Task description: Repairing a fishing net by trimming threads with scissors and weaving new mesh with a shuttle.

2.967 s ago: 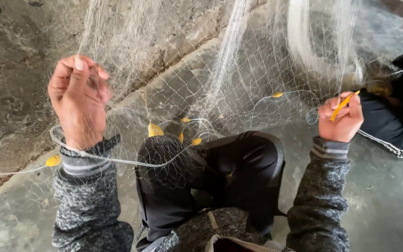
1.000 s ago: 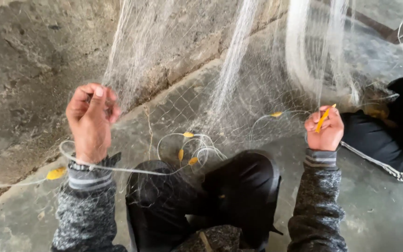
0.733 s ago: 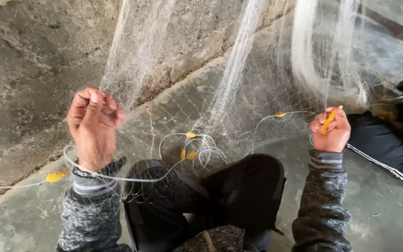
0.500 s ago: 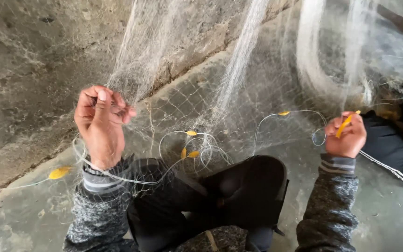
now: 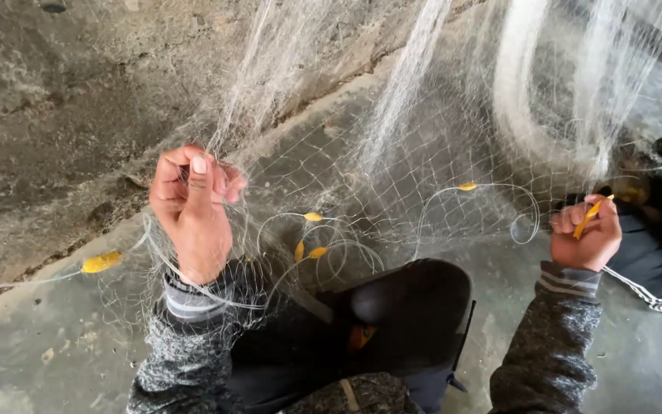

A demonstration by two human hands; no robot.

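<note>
Two bare hands are working a fine white monofilament fishing net (image 5: 392, 161) that is hanging from the far side and draping over the dark-trousered knee (image 5: 415, 307). The left hand (image 5: 193, 211) is pinching a gathered bunch of mesh, fingers closed. The right hand (image 5: 588, 238) is gripping a slim yellow netting needle (image 5: 590, 217), its long axis tilting up to the right. Small yellow floats (image 5: 312, 249) are lying between the hands, nearer the left. No packages, labels or signs are showing.

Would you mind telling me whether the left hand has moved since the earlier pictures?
Cannot tell: the left hand sits further right in the frame, but the concrete ledge shifts with the head camera too.
</note>
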